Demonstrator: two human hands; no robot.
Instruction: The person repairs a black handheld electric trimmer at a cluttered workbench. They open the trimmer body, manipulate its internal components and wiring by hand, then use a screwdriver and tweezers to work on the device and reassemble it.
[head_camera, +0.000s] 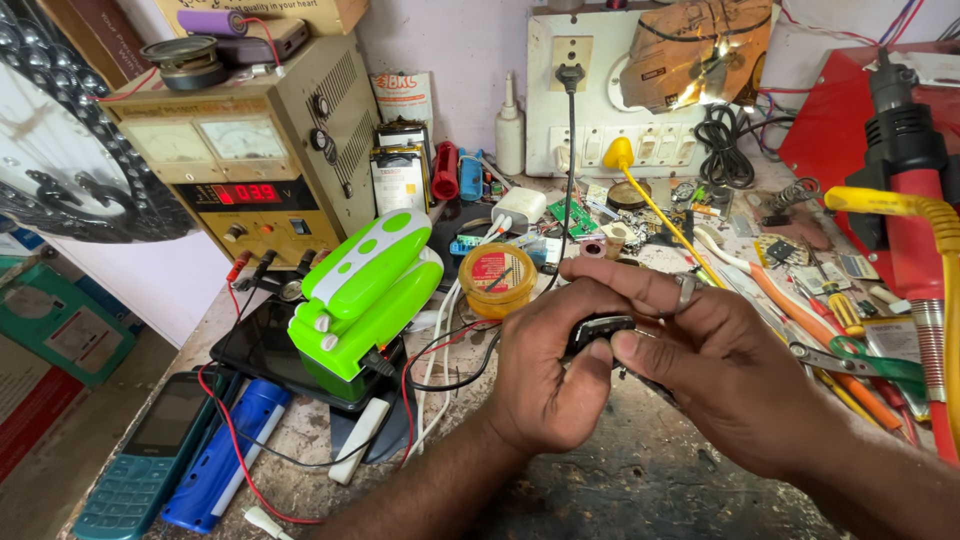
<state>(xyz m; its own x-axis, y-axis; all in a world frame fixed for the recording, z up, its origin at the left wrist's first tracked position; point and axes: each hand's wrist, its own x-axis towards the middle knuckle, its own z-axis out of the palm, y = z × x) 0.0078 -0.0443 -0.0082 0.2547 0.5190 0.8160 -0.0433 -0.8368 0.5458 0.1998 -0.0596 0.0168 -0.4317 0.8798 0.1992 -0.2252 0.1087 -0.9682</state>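
gripping a small black device (598, 330), left hand (540, 375) and right hand (715, 365) beside a flux tin (497, 279).

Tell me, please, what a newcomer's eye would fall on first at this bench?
Probably the bright green and white gadget left of centre, resting on a dark tablet. Next come the left hand and right hand at centre front, pinching a small black device between them. Behind on the left, the beige power supply glows with a red display.
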